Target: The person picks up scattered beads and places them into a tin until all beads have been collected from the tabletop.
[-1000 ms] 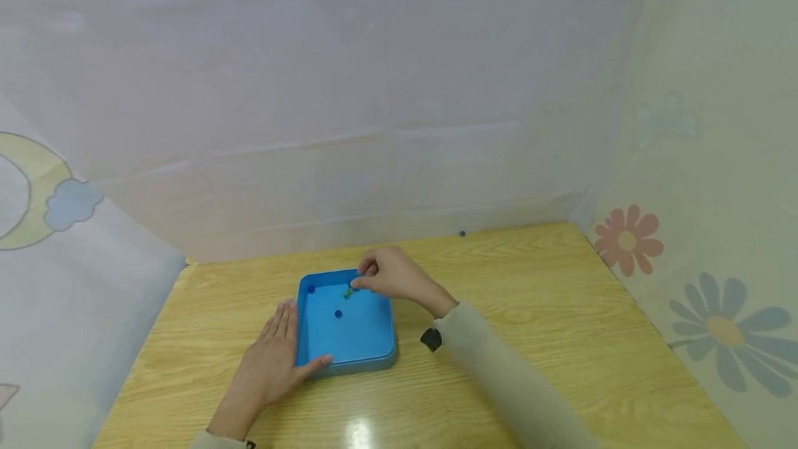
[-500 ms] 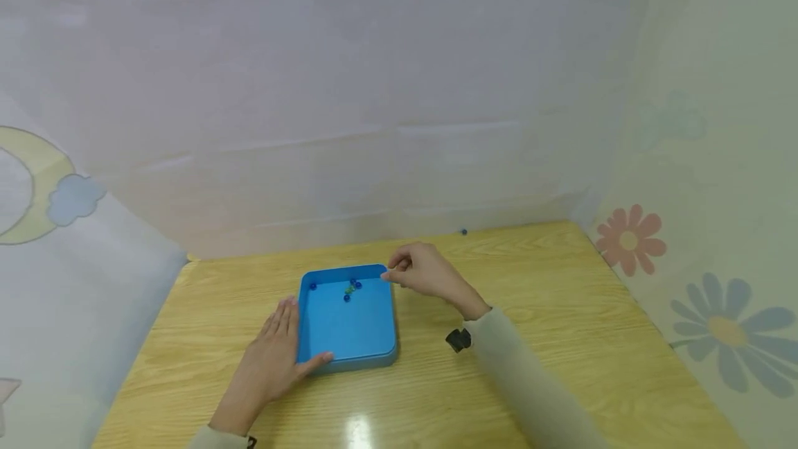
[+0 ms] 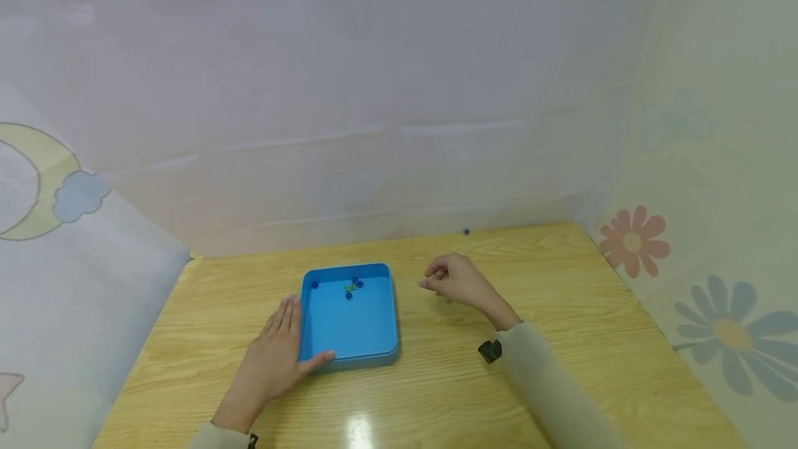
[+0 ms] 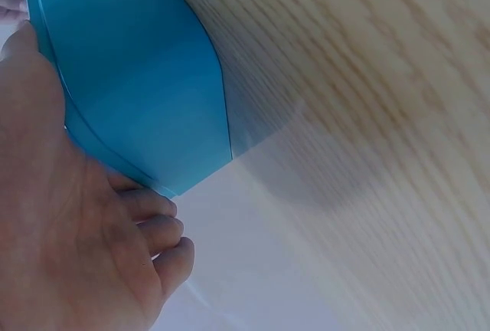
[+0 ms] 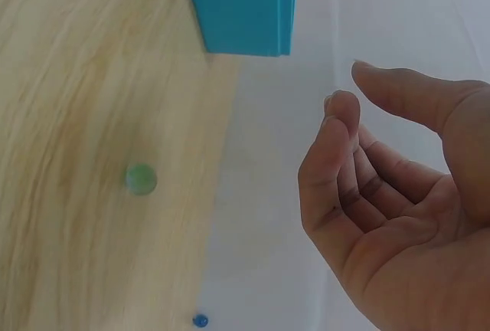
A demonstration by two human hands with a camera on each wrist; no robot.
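A blue square box [image 3: 349, 324] stands on the wooden table and holds several small blue marbles [image 3: 349, 296] and yellow-green ones [image 3: 349, 288], most bunched toward its back. My left hand [image 3: 271, 355] lies along its left side, fingers straight against the wall and thumb on the front rim. Right of the box, my right hand [image 3: 461, 283] hovers with loosely curled fingers. The right wrist view shows a gap between thumb and forefinger, with nothing held. Below that hand a green marble [image 5: 141, 179] rests on the table. Another blue marble [image 3: 466, 232] sits at the table's back edge.
A pale cloth backdrop [image 3: 374, 123] rises directly behind the table [image 3: 530, 262]. Side panels stand left and right, one with a moon [image 3: 59, 165] and one with printed flowers [image 3: 632, 241]. A dark wrist device [image 3: 490, 351] sits at the right cuff.
My right hand has moved from over the box to the table on its right. One blue marble in the box has rolled back to the bunch. The left hand stays in place.
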